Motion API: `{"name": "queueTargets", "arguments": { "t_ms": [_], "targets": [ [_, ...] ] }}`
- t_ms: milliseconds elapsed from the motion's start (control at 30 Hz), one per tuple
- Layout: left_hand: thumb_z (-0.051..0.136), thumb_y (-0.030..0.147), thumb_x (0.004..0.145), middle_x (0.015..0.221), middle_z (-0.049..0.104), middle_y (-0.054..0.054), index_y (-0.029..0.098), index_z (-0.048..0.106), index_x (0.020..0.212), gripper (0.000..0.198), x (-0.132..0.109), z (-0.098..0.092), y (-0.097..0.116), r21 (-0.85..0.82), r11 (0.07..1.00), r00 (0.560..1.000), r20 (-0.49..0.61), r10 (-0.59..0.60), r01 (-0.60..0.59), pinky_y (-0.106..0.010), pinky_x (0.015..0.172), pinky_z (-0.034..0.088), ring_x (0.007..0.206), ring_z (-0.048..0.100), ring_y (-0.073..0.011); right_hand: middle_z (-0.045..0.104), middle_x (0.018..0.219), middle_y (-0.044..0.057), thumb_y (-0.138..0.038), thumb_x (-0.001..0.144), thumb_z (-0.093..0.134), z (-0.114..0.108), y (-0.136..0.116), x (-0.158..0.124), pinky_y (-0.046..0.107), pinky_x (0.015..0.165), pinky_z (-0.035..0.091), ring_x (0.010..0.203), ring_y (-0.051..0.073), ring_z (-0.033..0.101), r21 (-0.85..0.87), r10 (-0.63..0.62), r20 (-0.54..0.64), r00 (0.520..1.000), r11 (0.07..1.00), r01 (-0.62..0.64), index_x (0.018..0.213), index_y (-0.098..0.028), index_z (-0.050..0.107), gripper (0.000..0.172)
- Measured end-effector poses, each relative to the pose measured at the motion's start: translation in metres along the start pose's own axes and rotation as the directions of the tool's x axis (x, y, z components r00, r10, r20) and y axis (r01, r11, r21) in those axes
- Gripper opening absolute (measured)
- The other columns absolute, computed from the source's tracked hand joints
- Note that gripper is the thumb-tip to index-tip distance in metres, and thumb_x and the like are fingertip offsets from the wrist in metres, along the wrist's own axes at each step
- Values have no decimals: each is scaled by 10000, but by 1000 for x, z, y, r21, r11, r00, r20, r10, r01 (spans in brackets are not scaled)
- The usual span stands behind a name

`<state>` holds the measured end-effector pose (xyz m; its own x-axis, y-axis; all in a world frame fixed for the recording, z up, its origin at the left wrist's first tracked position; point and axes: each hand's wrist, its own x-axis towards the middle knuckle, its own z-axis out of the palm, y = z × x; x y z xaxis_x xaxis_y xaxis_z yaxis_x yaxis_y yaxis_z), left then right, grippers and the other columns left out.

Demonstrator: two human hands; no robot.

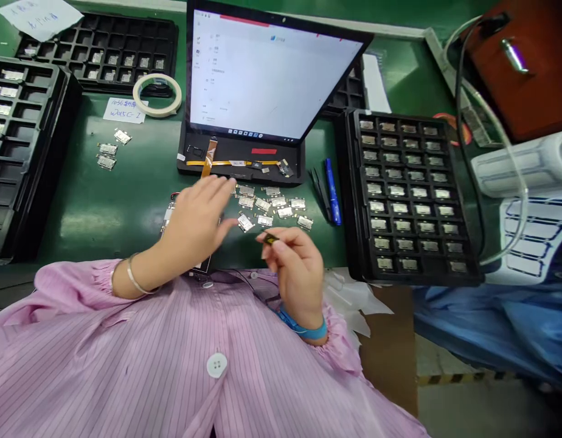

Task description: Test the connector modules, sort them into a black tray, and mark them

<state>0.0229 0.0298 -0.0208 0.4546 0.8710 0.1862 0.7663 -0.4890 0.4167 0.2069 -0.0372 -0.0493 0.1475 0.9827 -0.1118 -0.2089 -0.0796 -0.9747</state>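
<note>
My right hand (pixel 299 267) pinches a small dark circuit module (pixel 270 239) with a yellow mark between thumb and fingers. Palm down, my left hand (pixel 194 216) has its fingers stretched out, near an orange-brown flex cable (pixel 209 159) and over a device with a silvery part (pixel 167 214); much of that device is hidden under the hand. Several small silver modules (pixel 263 205) lie loose on the green mat between my hands and the screen unit. A black tray-like base (pixel 244 174) under the screen holds a yellow flex strip (pixel 226 163) and a small connector board (pixel 284 168).
Beyond the hands stands a lit screen (pixel 263 79). Black tweezers (pixel 322 194) and a blue marker (pixel 333 191) lie left of a module tray (pixel 411 194). More trays (pixel 16 164) stand at the left, near a tape roll (pixel 157 112). A cable (pixel 461 121) loops at the right.
</note>
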Motion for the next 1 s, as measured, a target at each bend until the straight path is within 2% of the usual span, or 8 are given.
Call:
{"name": "queueTargets", "arguments": {
  "t_ms": [133,233,367,433,533,733,900,1000],
  "targets": [
    [592,341,906,1370,596,-132,162,557,1318,451,-10,-38,-30,37,990,986,-103,-130,135,-472,1119,378,1309,507,-307,693,1079,47,-275,833,671,5,4,7,216,477,429,609,88,564,-67,213,227,950,977,-203,684,-193,573,196],
    [564,344,911,1316,644,-101,195,610,1275,396,-22,-61,-58,115,948,944,-184,-274,297,-444,1089,415,1251,565,-294,670,1163,65,-306,831,675,5,5,16,196,432,410,651,101,579,-55,246,199,949,969,-240,704,-188,588,194],
    [556,294,904,1249,691,-89,188,651,1237,363,-36,-79,-97,179,809,821,-245,-515,560,-403,1023,466,1165,629,-281,659,1189,76,-324,820,709,-2,6,23,178,427,409,631,85,554,-93,245,136,960,968,-234,719,-182,619,195],
    [553,258,904,1245,692,-102,164,659,1229,354,-37,-82,-116,212,755,782,-226,-580,621,-392,1019,463,1162,628,-280,665,1178,87,-333,825,708,-3,5,25,177,423,401,634,89,553,-76,232,105,967,971,-225,699,-181,617,218],
    [544,244,919,1252,677,-123,156,603,1306,401,-31,-79,-136,283,725,778,-209,-592,628,-381,976,473,1164,610,-282,681,1111,93,-304,805,736,1,0,24,191,421,402,628,103,560,-18,211,68,975,978,-210,683,-189,598,217],
    [494,306,958,1327,615,-151,143,642,1231,350,-26,-60,-116,466,694,822,-147,-551,549,-422,923,478,1148,568,-321,673,1015,76,-296,781,760,9,-10,14,197,414,413,602,106,578,-32,183,38,982,983,-182,684,-198,633,188],
    [373,238,992,1508,446,-201,29,432,1430,489,-51,-33,-89,471,704,828,-118,-547,532,-457,971,477,1323,472,-327,680,946,53,-294,791,750,8,-10,11,190,430,430,560,85,563,-43,208,66,976,978,-206,694,-199,650,169],
    [321,220,1001,1515,429,-210,18,409,1444,495,-70,-19,-80,438,736,846,-126,-518,516,-463,1023,453,1397,417,-322,684,917,40,-292,794,743,6,-8,10,185,420,424,556,87,559,-41,199,85,976,980,-197,715,-207,656,146]
  ]
}}
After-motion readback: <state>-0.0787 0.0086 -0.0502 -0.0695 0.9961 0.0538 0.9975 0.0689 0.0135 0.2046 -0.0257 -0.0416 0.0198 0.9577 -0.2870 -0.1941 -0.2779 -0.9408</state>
